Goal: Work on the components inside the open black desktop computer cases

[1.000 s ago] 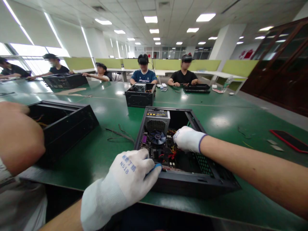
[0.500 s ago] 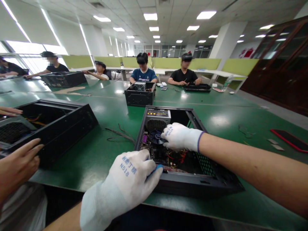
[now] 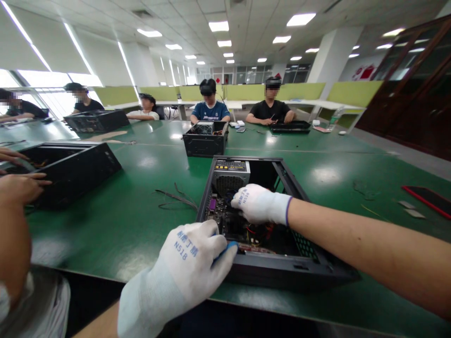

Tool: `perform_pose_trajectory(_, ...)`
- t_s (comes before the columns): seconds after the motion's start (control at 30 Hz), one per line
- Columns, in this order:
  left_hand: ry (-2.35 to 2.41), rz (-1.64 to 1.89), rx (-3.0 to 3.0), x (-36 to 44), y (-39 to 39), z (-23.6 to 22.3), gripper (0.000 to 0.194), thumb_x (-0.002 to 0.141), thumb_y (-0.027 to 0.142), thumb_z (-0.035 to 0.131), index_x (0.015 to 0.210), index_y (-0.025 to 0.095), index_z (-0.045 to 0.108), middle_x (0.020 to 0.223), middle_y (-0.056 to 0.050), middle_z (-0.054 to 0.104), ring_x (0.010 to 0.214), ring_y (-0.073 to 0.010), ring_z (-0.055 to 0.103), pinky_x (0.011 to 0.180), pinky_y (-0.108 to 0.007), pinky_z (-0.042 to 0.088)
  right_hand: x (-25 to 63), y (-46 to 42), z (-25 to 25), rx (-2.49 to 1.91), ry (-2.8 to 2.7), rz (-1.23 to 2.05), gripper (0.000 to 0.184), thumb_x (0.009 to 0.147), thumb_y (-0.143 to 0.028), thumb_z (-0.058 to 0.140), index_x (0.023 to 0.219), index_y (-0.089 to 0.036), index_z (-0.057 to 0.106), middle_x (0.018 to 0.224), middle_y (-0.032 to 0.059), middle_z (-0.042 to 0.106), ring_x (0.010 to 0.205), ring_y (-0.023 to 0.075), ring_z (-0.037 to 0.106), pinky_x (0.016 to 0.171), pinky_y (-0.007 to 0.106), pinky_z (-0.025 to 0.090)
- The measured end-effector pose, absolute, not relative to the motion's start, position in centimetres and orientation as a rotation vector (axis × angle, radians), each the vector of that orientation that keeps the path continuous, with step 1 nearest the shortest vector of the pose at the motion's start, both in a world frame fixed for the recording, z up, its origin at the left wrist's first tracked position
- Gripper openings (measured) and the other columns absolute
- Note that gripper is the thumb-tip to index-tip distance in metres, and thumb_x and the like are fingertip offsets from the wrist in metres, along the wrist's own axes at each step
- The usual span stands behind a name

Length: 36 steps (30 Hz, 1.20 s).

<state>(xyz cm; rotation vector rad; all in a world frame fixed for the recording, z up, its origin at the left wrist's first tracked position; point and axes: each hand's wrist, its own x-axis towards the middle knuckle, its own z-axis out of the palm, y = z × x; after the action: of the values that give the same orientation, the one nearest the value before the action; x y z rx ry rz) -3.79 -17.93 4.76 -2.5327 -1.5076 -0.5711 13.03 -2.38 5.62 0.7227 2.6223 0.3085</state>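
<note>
An open black computer case (image 3: 268, 270) lies on its side before me, its inside facing up. My left hand (image 3: 192, 258), in a white glove, is closed over the near left corner of the case. My right hand (image 3: 255, 204), gloved too, reaches into the case with its fingers curled on the dark CPU fan (image 3: 230, 194); the hand covers most of the fan, and the fingertips are hidden. Beyond that hand sits the silver power supply (image 3: 230, 180). A purple port connector (image 3: 213, 204) shows at the left, with the motherboard (image 3: 225, 220) and coloured wires (image 3: 256, 232) below.
Black cables (image 3: 178, 199) lie left of the case on the green table (image 3: 148, 225). A red-edged black tray (image 3: 428, 201) is at the right. At the left a co-worker's hand (image 3: 24, 188) touches another case (image 3: 77, 176). More people sit opposite with a case (image 3: 204, 141).
My right hand has moved left over the fan, covering more of it. My left hand stays on the case corner. The neighbour's hands and case have shifted left in view.
</note>
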Motion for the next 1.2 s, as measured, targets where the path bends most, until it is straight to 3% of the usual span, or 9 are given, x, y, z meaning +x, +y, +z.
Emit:
perform_pose_trajectory(0.2, -1.498, -0.629, -2.527, -3.7, -17.9, 4.8, 0.032, 0.100, 0.035, 0.046, 0.073, 0.024, 0.060, 0.076, -0.001, 0.059, 0.063, -0.0163, 0.058, 0.058, -0.034, 0.033, 15.3, -3.2, 7.8, 0.901, 2.498, 0.303, 0.025, 0.080, -0.023, 0.062, 0.099, -0.016, 0.076, 0.096, 0.0135, 0.077, 0.089, 0.0284, 0.073, 0.072, 0.035, 0.052)
perform_pose_trajectory(0.4, -1.683, -0.560, -2.559, -3.6, -18.0, 5.0, 0.034, 0.100, 0.038, 0.043, 0.072, 0.024, 0.058, 0.080, -0.001, 0.058, 0.068, -0.0171, 0.059, 0.062, -0.034, 0.037, 16.9, -2.1, 6.5, 0.941, 2.408, 0.271, 0.023, 0.082, -0.024, 0.062, 0.097, -0.016, 0.077, 0.096, 0.0130, 0.077, 0.090, 0.0306, 0.074, 0.068, 0.036, 0.052)
perform_pose_trajectory(0.53, -1.844, -0.587, -2.639, -2.9, -17.3, 6.2, 0.025, 0.098, 0.039, 0.045, 0.086, 0.025, 0.061, 0.090, -0.001, 0.059, 0.077, -0.0172, 0.061, 0.070, -0.034, 0.044, 16.9, -1.6, 5.7, 0.881, 2.424, 0.290, 0.020, 0.078, -0.023, 0.064, 0.092, -0.017, 0.077, 0.091, 0.0133, 0.077, 0.086, 0.0298, 0.074, 0.067, 0.037, 0.051)
perform_pose_trajectory(0.7, -1.858, -0.501, -2.685, -1.5, -14.1, 7.7, 0.012, 0.090, 0.026, 0.050, 0.099, 0.022, 0.057, 0.101, -0.005, 0.058, 0.091, -0.0206, 0.064, 0.085, -0.037, 0.050, 17.5, -1.9, 6.8, 0.979, 2.453, 0.331, 0.021, 0.075, -0.025, 0.066, 0.092, -0.018, 0.077, 0.092, 0.0139, 0.077, 0.090, 0.0290, 0.073, 0.078, 0.041, 0.049)
perform_pose_trajectory(0.8, -1.848, -0.283, -2.726, -0.5, -11.1, 7.6, 0.031, 0.082, 0.023, 0.057, 0.113, 0.019, 0.053, 0.111, -0.009, 0.057, 0.101, -0.0246, 0.065, 0.091, -0.039, 0.052, 18.2, -2.1, 7.7, 1.049, 2.477, 0.340, 0.021, 0.075, -0.028, 0.065, 0.090, -0.019, 0.077, 0.093, 0.0136, 0.076, 0.093, 0.0305, 0.071, 0.080, 0.043, 0.048)
perform_pose_trajectory(0.9, -1.866, 0.191, -2.712, 0.8, -7.9, 6.9, 0.045, 0.083, 0.023, 0.057, 0.125, 0.015, 0.046, 0.125, -0.015, 0.054, 0.107, -0.0263, 0.066, 0.093, -0.037, 0.054, 18.7, -2.0, 8.1, 1.110, 2.510, 0.355, 0.020, 0.077, -0.031, 0.061, 0.085, -0.020, 0.076, 0.092, 0.0132, 0.075, 0.093, 0.0308, 0.070, 0.079, 0.044, 0.049)
perform_pose_trajectory(1.0, -1.863, 0.602, -2.647, 2.1, -5.1, 5.6, 0.046, 0.084, 0.019, 0.056, 0.129, 0.012, 0.046, 0.131, -0.020, 0.054, 0.111, -0.0278, 0.067, 0.094, -0.037, 0.055, 19.0, -1.7, 8.0, 1.131, 2.530, 0.357, 0.022, 0.079, -0.033, 0.059, 0.084, -0.020, 0.076, 0.092, 0.0135, 0.075, 0.092, 0.0306, 0.069, 0.078, 0.044, 0.049)
perform_pose_trajectory(1.2, -1.743, 0.959, -2.597, 3.7, -1.4, 3.4, 0.047, 0.076, 0.017, 0.069, 0.122, 0.012, 0.062, 0.127, -0.021, 0.064, 0.119, -0.0328, 0.065, 0.103, -0.040, 0.052, 19.3, -1.3, 7.5, 1.131, 2.562, 0.325, 0.022, 0.080, -0.036, 0.060, 0.085, -0.021, 0.076, 0.095, 0.0139, 0.075, 0.097, 0.0311, 0.068, 0.083, 0.046, 0.048)
